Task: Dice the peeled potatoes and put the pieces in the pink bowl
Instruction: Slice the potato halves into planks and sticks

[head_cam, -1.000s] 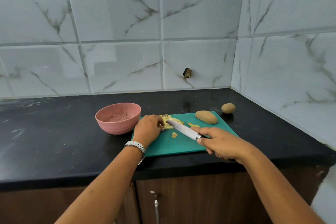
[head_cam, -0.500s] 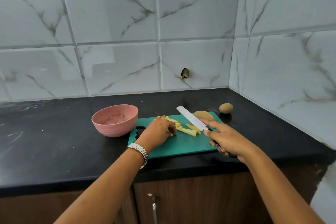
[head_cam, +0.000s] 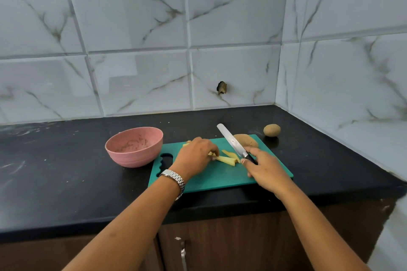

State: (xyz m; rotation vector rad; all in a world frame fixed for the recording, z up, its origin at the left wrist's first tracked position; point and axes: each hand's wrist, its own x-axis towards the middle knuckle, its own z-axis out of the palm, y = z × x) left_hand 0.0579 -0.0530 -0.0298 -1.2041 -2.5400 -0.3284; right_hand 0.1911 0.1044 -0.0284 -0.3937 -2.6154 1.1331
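On the head camera, my right hand (head_cam: 264,169) is clenched round the handle of the knife (head_cam: 230,141). A second ago the blade lay low across the cuts; it now points away from that grip with its tip raised. My left hand (head_cam: 196,156) has curled its fingers over the potato strips (head_cam: 226,159), which lie between the two grips on the cutting board (head_cam: 220,180). I read this as lining up the strips for crosswise cuts. The pink bowl (head_cam: 132,158), left of the left hand, holds no dice yet. A whole potato (head_cam: 247,141) waits just beyond the blade.
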